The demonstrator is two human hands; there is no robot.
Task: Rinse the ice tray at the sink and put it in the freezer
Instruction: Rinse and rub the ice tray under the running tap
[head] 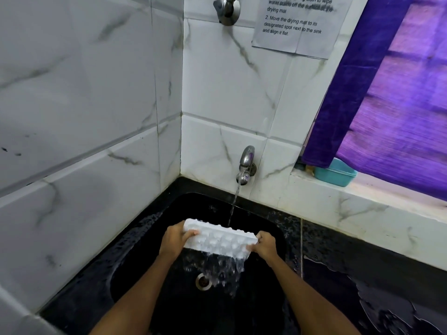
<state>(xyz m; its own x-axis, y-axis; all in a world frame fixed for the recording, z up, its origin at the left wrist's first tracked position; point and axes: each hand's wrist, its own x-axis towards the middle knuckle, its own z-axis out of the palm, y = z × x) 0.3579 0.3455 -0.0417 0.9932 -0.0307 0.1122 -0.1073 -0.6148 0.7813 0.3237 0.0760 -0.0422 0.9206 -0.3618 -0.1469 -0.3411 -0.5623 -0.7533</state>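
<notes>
Two bare hands hold a white ice tray [219, 239] over the black sink [150, 240] in the head view, low in the picture toward six o'clock. The left hand [173, 241] grips the tray's short end at nine o'clock, its fingers curled together and clamped on the edge, thumb on the near face. The right hand [264, 245] grips the opposite short end at three o'clock, fingers likewise closed tight on the tray's rim. The tray is tipped so that its bumpy underside faces the camera, and its lower long edge points down into the basin. Water [217, 269] pours off that lower edge in a broad sheet and falls toward the round metal drain [203, 282], which lies just below the tray at six o'clock from it.

From the tray, at one o'clock, a chrome tap [246, 165] juts from the tiled wall, and a thin stream [234, 204] runs from its spout down behind the tray's upper edge. Higher on the wall, at twelve o'clock, sits a metal valve knob [226, 8]. A printed paper notice [300, 25] is stuck to the white marble-look tiles [72, 117] at one o'clock. A purple curtain [387, 105] hangs at two o'clock, with a teal plastic tub [338, 175] on the sill under its hem. The dark countertop [362, 286] at four o'clock is wet.
</notes>
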